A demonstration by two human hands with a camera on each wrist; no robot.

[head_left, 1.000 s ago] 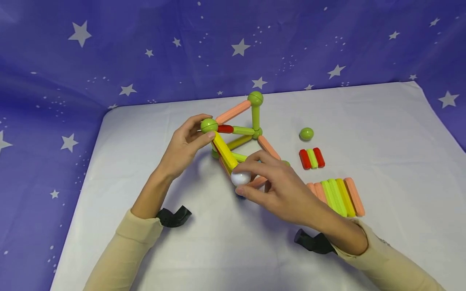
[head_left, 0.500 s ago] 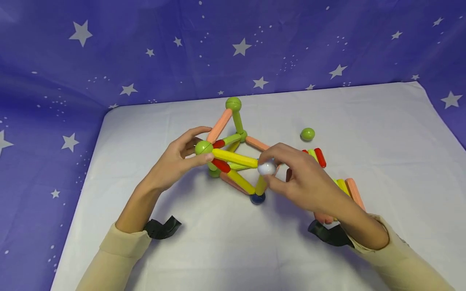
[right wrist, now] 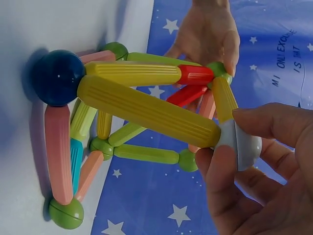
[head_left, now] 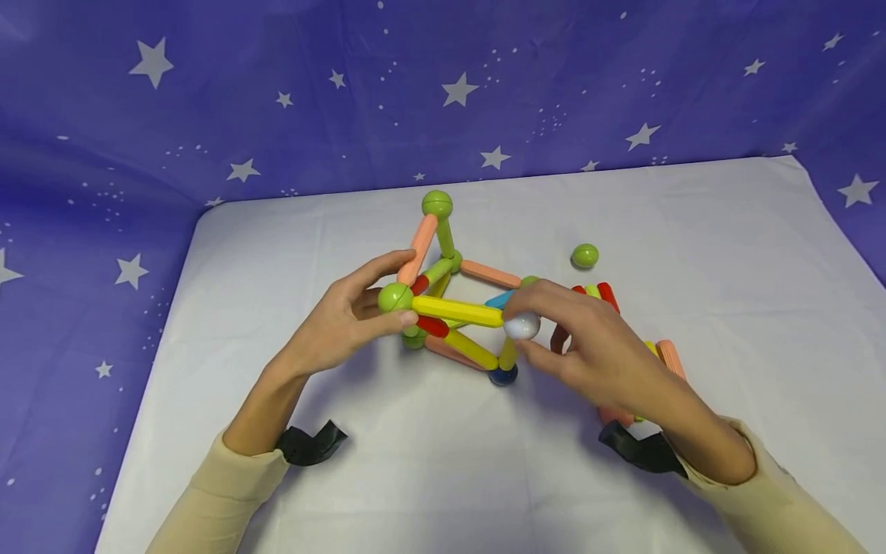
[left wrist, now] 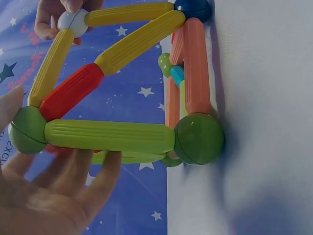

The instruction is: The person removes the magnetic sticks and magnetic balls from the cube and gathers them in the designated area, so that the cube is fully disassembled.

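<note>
A frame of magnetic rods and balls stands on the table. In the head view my left hand [head_left: 328, 331] holds the green ball [head_left: 395, 298] at its raised left corner between thumb and fingers. My right hand [head_left: 591, 350] pinches a white ball [head_left: 522, 325] on the right. One yellow rod [head_left: 460, 311] spans these two balls. A second yellow rod [right wrist: 151, 111] runs from the white ball down to a dark blue ball [right wrist: 58, 77] at the base. From the held green ball, a light green rod [left wrist: 110, 135] drops to a lower green ball [left wrist: 199, 139].
Behind, another green ball [head_left: 438, 205] tops the frame's far corner. A loose green ball [head_left: 585, 256] lies right of it. Short rods [head_left: 607, 298] and longer rods [head_left: 670, 358] lie to the right, partly behind my right hand. A starry purple cloth [head_left: 443, 92] hangs behind the table.
The frame has turned, its far top ball shifting left. My right hand and the white ball have moved right, swinging the yellow rod from a steep slant to nearly level. My left hand has come lower.
</note>
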